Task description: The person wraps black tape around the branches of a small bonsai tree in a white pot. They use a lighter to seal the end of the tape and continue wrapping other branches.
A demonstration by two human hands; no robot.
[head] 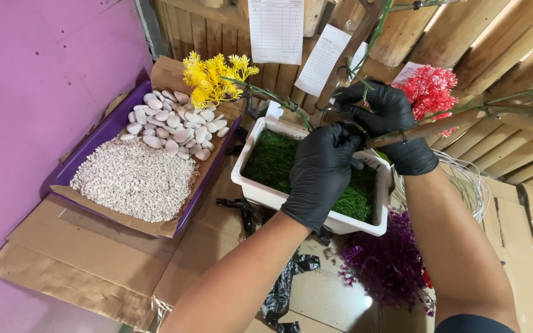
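**Both hands on branch over white planter**

Left hand (321, 176), black glove, sits over the planter (260, 192), fingers curled near the base of a brown branch (430, 129). Grip looks clenched, but what's inside it is hidden; can't tell if it pinches the branch or a wire.

Right hand (390, 120), also black glove, is just behind and above the left, grasping the branch where it meets the upright trunk (348, 52). The two hands touch or nearly touch.

Planter: white, rectangular, filled with green moss (274, 161), on cardboard (100, 271) covering the tabletop. The branch runs from the hands out to the right, tilted slightly up, above the planter's right end.

Around it:
- Red foliage (430, 91) just right of the right hand, behind the branch.
- Yellow foliage (212, 77) on a thin green stem, left of the trunk, over the tray's far corner.
- Purple tray (103, 132) left of the planter, lined with cardboard: white pebbles (171, 126) at the far end, fine pale gravel (134, 180) at the near end.
- Purple foliage (387, 262) lying on the cardboard, near side of the planter, under the right forearm.
- Black plastic scrap (288, 280) between the forearms.
- Wire coil (469, 182) right of the planter.
- Paper sheets (276, 28) on the wooden wall behind.
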